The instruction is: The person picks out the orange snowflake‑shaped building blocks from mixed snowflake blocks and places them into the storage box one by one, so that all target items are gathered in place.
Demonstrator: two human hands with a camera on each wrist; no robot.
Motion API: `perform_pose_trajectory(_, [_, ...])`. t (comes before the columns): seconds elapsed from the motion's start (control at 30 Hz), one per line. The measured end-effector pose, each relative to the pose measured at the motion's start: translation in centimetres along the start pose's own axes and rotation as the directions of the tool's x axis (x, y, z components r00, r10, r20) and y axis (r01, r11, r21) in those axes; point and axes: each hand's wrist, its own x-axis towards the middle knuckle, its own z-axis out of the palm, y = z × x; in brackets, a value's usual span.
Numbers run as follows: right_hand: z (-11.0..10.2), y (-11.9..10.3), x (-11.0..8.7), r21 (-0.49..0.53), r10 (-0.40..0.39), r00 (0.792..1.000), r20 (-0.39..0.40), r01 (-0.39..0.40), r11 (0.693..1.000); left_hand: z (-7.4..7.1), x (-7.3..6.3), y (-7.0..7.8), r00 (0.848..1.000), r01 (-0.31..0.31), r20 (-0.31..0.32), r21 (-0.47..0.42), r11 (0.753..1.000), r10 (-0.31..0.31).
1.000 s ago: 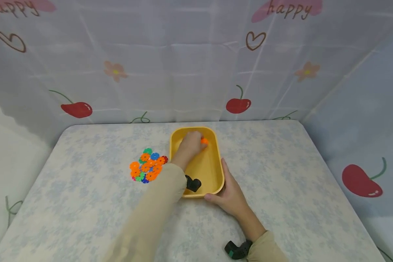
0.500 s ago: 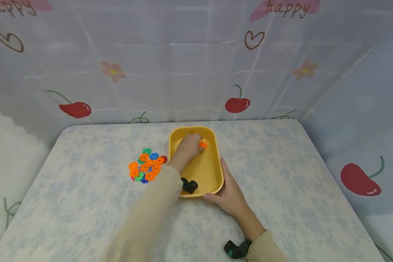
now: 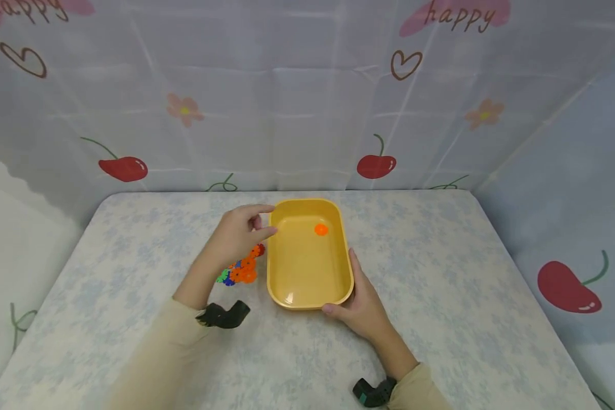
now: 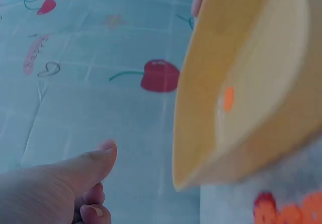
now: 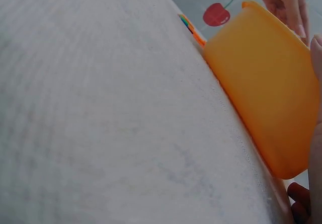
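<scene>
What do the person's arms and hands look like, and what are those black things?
The left sleeve and right sleeve are beige. The left hand and right hand wear no gloves. The left gadget and right gadget are bent and black; the right one has a green patch.

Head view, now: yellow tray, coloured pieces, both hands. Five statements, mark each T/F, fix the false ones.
1. One orange piece lies inside the yellow tray. True.
2. The pile of pieces shows green, blue and red as well as orange. True.
3. The pile of pieces is right of the yellow tray. False: it is to the left.
4. The right-hand grip holds the yellow tray's near right corner. True.
5. The left-hand grip touches the orange piece. False: it is by the left rim, apart from that piece.
</scene>
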Motion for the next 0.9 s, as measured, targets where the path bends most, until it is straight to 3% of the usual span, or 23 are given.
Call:
perform_pose_trajectory(0.2, [0.1, -0.2, 0.0, 0.01, 0.003, 1.0, -0.001, -0.003, 1.0, -2.8, -4.0, -7.8, 0.987, 0.16, -0.039, 0.104, 0.982, -0.156])
perform_pose_trajectory(0.3, [0.0, -0.2, 0.0, 0.015, 0.009, 1.0, 0.0, -0.009, 1.0, -3.0, -5.6, -11.3, 0.98, 0.201, -0.032, 0.143, 0.969, -0.198])
perform_pose_trajectory(0.4, [0.0, -0.2, 0.1, 0.013, 0.005, 1.0, 0.0, -0.005, 1.0, -2.5, -6.7, -13.5, 0.977, 0.211, -0.014, 0.156, 0.965, -0.211])
perform_pose_trajectory(0.6, [0.0, 0.1, 0.1, 0.026, 0.002, 1.0, -0.005, -0.001, 1.0, -0.8, -6.8, -15.2, 0.983, 0.183, -0.01, 0.168, 0.969, -0.184])
perform_pose_trajectory(0.9, [0.1, 0.0, 0.2, 0.031, -0.011, 1.0, 0.0, 0.011, 0.999, -0.1, -5.9, -15.0, 0.99, 0.134, 0.009, 0.192, 0.972, -0.139])
